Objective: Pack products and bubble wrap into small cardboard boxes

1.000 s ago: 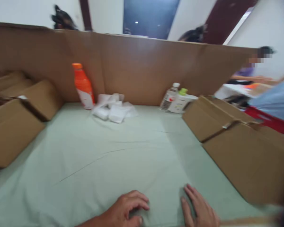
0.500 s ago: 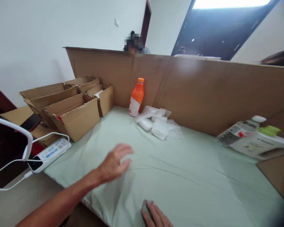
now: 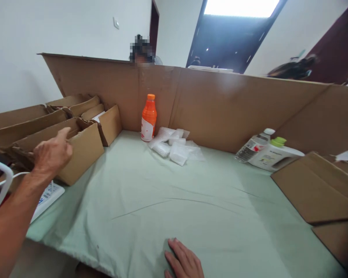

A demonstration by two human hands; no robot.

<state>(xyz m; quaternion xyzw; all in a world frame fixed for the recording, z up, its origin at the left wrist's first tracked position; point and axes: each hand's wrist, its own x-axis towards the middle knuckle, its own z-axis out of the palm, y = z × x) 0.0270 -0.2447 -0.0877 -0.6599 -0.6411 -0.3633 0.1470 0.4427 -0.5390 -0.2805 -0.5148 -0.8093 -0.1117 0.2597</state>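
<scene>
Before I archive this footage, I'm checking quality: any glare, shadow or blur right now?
Head view: the bright pane is washed out; faint haze touches the cardboard panel; the lower right corner is dark and blurred; a soft shadow edges the right hand.

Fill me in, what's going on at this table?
The person's left hand is over an open cardboard box; contact is unclear. The right hand rests on the green cloth, holding nothing visible. By the cardboard wall, an orange bottle stands upright beside translucent white packets, with a tilted clear bottle and a white jug farther right.
</scene>
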